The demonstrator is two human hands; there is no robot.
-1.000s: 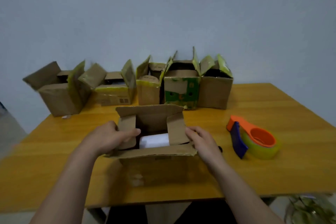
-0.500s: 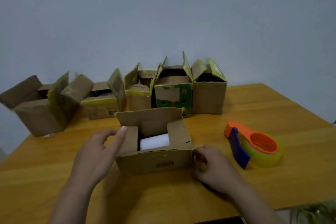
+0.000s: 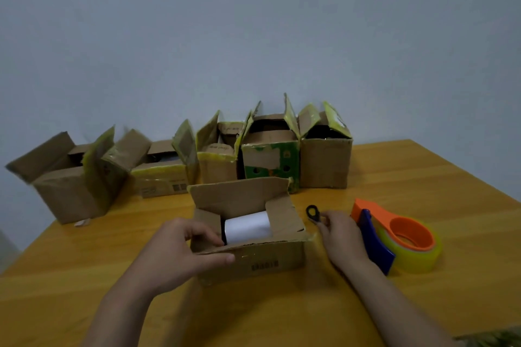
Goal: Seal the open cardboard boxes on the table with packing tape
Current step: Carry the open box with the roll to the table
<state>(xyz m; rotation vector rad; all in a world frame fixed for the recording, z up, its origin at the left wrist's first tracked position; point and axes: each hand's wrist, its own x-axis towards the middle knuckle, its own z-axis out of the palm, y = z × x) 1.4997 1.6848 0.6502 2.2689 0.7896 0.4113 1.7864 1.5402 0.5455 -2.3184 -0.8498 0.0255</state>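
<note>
My left hand (image 3: 180,256) grips the near-left corner of the open box (image 3: 262,262). Its thumb lies along the front wall and its fingers curl over the rim onto the left inner flap. My right hand (image 3: 339,236) rests on the tabletop (image 3: 423,175) just right of that box, and its curled fingertips pinch the near end of a small black looped tool (image 3: 312,212). I cannot make out what kind of tool it is.

The open box sits near the middle of the tabletop, closer to the near edge. Its far flap stands upright and its two side flaps are folded partly inward. A white roll (image 3: 246,227) lies on its side inside.

Just right of my right hand, toward the right edge, the tape dispenser (image 3: 406,236) lies on the tabletop. It has an orange core and handle, a blue blade guard touching my wrist side, and a yellowish clear roll of tape.

Along the far edge a row of five cardboard boxes stands against the wall, all with flaps up. They are a large brown box (image 3: 64,189) by the far-left corner, a low box (image 3: 160,177) with yellow tape remnants, a narrow box (image 3: 217,167), a green-printed box (image 3: 270,162) and a plain brown box (image 3: 325,162). The last three touch side by side, directly behind the open box.
</note>
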